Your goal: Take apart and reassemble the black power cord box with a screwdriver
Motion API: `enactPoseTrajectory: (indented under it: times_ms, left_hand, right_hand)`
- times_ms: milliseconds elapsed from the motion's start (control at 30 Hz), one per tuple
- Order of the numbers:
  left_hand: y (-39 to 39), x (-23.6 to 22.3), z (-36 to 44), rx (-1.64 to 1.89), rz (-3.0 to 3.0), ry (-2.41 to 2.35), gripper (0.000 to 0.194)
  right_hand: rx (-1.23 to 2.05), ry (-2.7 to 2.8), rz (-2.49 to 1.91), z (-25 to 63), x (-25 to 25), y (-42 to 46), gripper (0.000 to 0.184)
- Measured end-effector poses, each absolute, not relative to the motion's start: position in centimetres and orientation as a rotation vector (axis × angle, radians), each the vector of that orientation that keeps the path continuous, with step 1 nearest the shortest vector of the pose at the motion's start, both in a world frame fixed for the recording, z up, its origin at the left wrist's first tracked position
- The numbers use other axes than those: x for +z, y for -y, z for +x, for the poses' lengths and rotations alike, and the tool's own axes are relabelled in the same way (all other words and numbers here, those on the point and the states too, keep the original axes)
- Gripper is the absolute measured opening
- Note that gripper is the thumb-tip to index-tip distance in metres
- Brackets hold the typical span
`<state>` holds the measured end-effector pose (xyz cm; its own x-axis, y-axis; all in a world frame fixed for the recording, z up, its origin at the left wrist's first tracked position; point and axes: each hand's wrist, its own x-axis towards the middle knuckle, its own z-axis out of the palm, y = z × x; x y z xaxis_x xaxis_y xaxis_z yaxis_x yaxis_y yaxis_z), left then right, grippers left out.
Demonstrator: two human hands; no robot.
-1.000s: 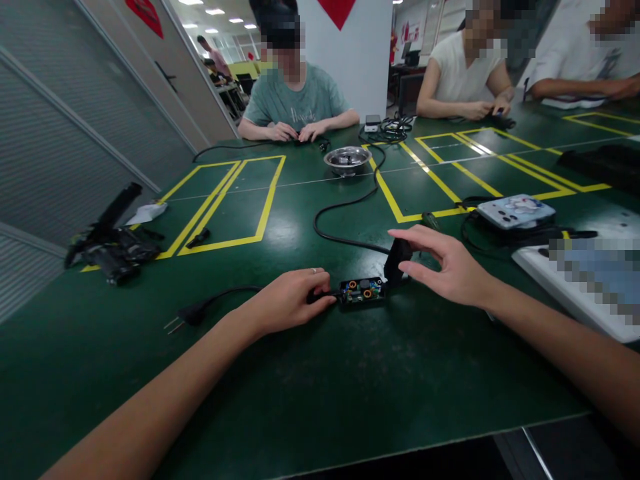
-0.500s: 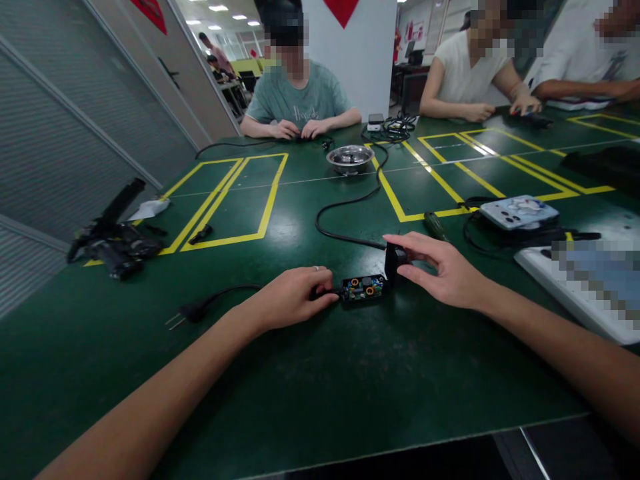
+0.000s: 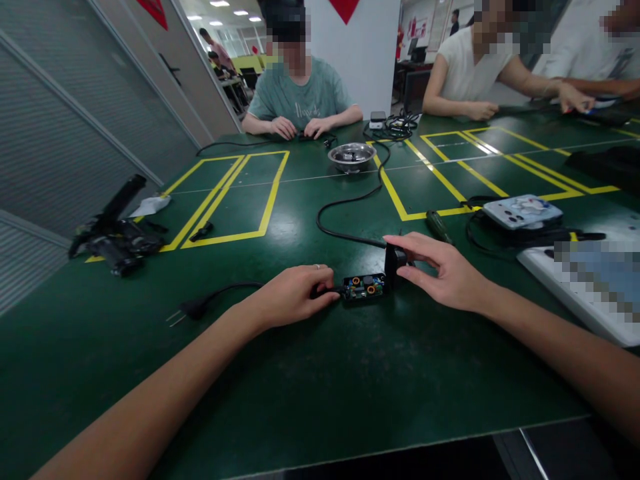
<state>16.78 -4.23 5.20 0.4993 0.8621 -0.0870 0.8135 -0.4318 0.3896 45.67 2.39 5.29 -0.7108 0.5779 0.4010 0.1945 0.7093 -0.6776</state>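
An opened black power adapter (image 3: 365, 288) lies on the green table, its circuit board with copper-coloured coils facing up. At its left end my left hand (image 3: 303, 292) is closed around the black power cord (image 3: 237, 287), whose two-pin plug (image 3: 193, 309) rests farther left. My right hand (image 3: 440, 270) pinches the black adapter cover (image 3: 391, 260) between thumb and fingers. The cover stands upright at the right end of the adapter. Behind it, a black cable (image 3: 345, 235) curves away across the table.
A green-handled screwdriver (image 3: 438, 225) lies beyond my right hand. Farther back is a metal bowl (image 3: 352, 156) with small parts inside. Black gear (image 3: 117, 240) sits at the left; a phone (image 3: 523, 211) and a white device (image 3: 575, 293) are at the right. Co-workers sit opposite.
My hands, the adapter and its cover hold nearly the same positions. At the far right, a co-worker's hand has moved rightward across the table.
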Motion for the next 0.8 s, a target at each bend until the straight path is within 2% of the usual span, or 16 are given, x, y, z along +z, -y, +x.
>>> enactPoseTrajectory:
  times_ms: [333,667,800]
  left_hand:
    - [4.3,5.1,16.8,0.185,2.372,-1.377,0.017]
    - [4.3,5.2,16.8,0.19,2.366,-1.393,0.017]
    - [4.2,5.2,16.8,0.203,2.378,-1.384,0.016]
  right_hand:
    - [0.669,2.42,-0.574,45.4,5.2,-2.0,0.067]
    - [0.618,2.523,-0.564,44.8,5.1,-1.3,0.063]
    - [0.531,2.547,-0.499,44.0,4.3,-0.8,0.054]
